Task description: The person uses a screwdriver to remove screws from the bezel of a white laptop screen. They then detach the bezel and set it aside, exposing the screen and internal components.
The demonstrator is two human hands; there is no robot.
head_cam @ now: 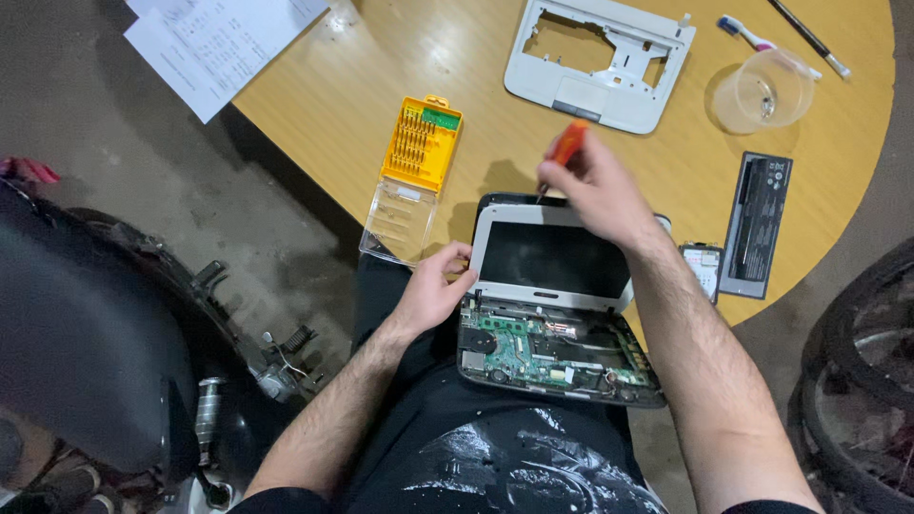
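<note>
- Small laptop [557, 314] lies opened on the person's lap, its far edge against the rim of the tabletop [476, 114]; the screen half [552, 259] is tilted up towards the tabletop, the base [557, 357] lies nearer the body.
- Done, judging by how things lie: the keyboard cover [600, 62], a white frame with empty cut-outs, is off and rests well apart on the tabletop; the green board inside the base is bare; the battery [757, 224] lies out, to the right of the laptop.
- Right hand [595, 186]: grip closed round an orange-handled screwdriver [566, 148], tip down at the top edge of the screen half. Whether the tip sits in a screw cannot be told.
- Left hand [433, 286]: fingers curled on the left edge of the screen half, steadying it; it holds nothing else.
- Left to do, as a judgement: the screen half is still joined to the base and its bezel still in place, so work on the screen is only at its start.
- Nearby: yellow bit case [421, 143] lying open with its clear lid [398, 221] over the tabletop's edge; clear cup [762, 90]; toothbrush [752, 33]; a small flat part [703, 266] beside the battery; papers [214, 38] at the far left.
</note>
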